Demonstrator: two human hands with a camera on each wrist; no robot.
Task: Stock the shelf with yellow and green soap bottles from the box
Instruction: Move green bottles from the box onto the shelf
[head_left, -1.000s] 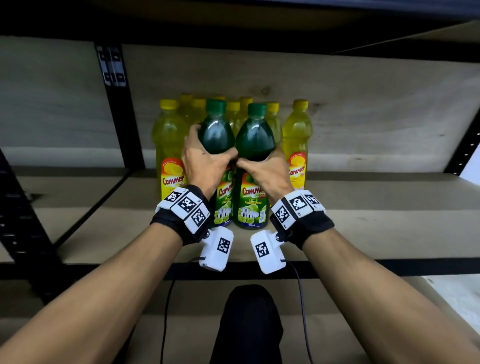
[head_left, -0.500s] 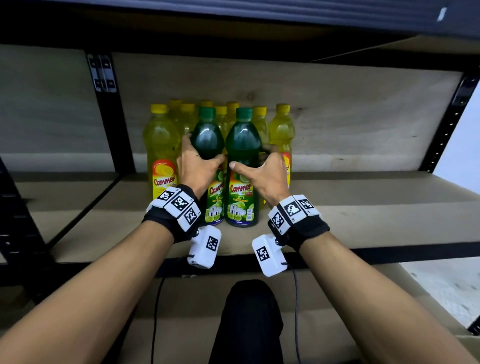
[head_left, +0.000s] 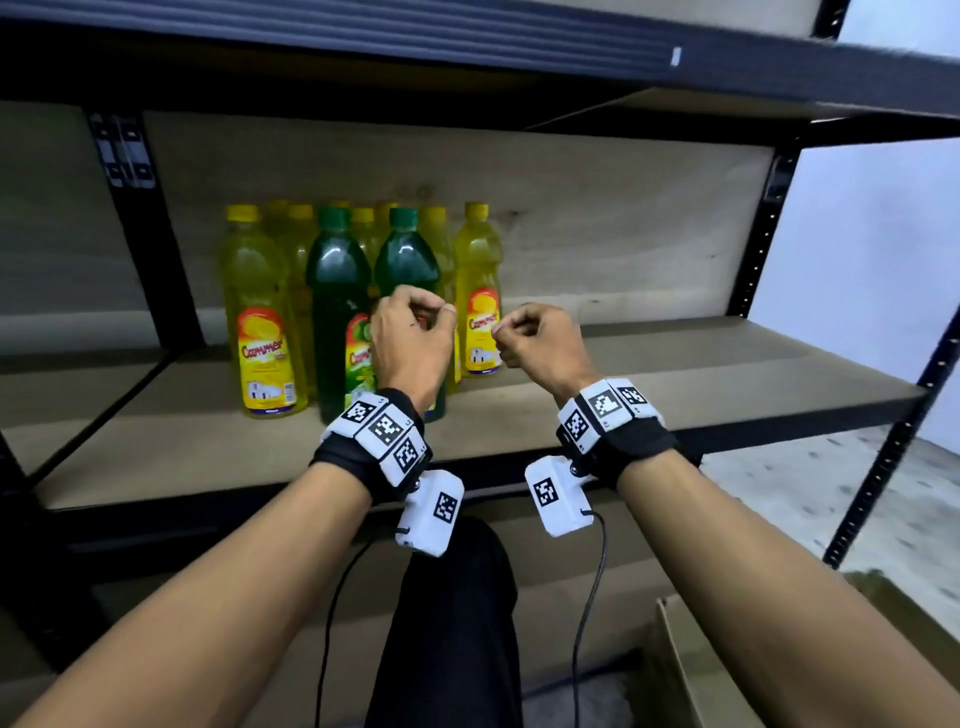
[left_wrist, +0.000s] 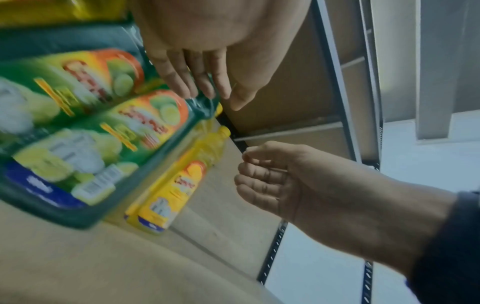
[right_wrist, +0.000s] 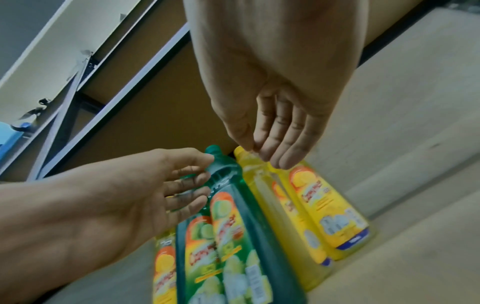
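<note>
Two green soap bottles (head_left: 337, 291) (head_left: 405, 260) stand side by side on the shelf board (head_left: 675, 395), in front of a cluster of yellow bottles (head_left: 260, 322). My left hand (head_left: 415, 325) hovers just in front of the right green bottle, fingers loosely curled and holding nothing. My right hand (head_left: 514, 335) hangs beside it, in front of the rightmost yellow bottle (head_left: 478, 291), also empty. In the left wrist view the left fingers (left_wrist: 197, 82) are relaxed next to the green labels (left_wrist: 91, 164). The right wrist view shows the right fingers (right_wrist: 275, 148) clear of the yellow bottles (right_wrist: 324, 205).
The shelf board runs bare to the right of the bottles as far as a black upright post (head_left: 753, 249). Another shelf (head_left: 467, 47) hangs low overhead. A cardboard box edge (head_left: 691, 670) shows at the lower right, by my dark trouser leg (head_left: 452, 623).
Both hands have let go of the two green bottles and drawn back toward me; the bottles stay standing on the shelf. The head view has swung to the right.
</note>
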